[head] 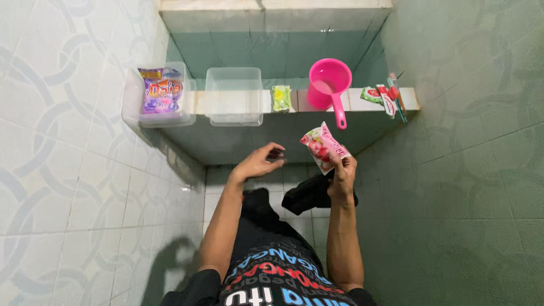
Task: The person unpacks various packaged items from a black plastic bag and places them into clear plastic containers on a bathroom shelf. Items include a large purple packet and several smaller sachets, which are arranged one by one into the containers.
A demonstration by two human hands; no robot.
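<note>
1. Left wall: pale patterned tiles; shadow of arm and fingers low on it.
2. Ledge [226, 102], far left: clear tub [131, 107] holding purple detergent packet [162, 89], packet upright against the tub's inner wall.
3. Just right of that: second clear tub [233, 95], nothing visible inside.
4. Further right on same ledge: small yellow-green sachet [281, 98], then pink dipper [328, 85] with handle hanging over the ledge front, pointing down toward the held packet.
5. Left hand [258, 163]: free, holding nothing, fingers loosely curled and half-spread, palm turned toward the right. Apart from the packet, a clear gap between.
6. Pink-and-white sachet [321, 147]: pinched at lower corner, standing above the right hand and up-right of the left hand. Long axis tilted, running from lower right near the fingers up to upper left. Free upper edge nearer the left hand's fingertips than the gripped edge.
7. Right hand [342, 175]: closed on sachet's lower end, thumb and fingers clamping it; nearer hand by far, already in contact.
8. Ledge, far right: small red-and-green packets [378, 95] and a toothbrush pack [396, 96], lying flat, well apart from both hands.
9. Below hands: dark sandal [309, 195] on white floor tiles.
</note>
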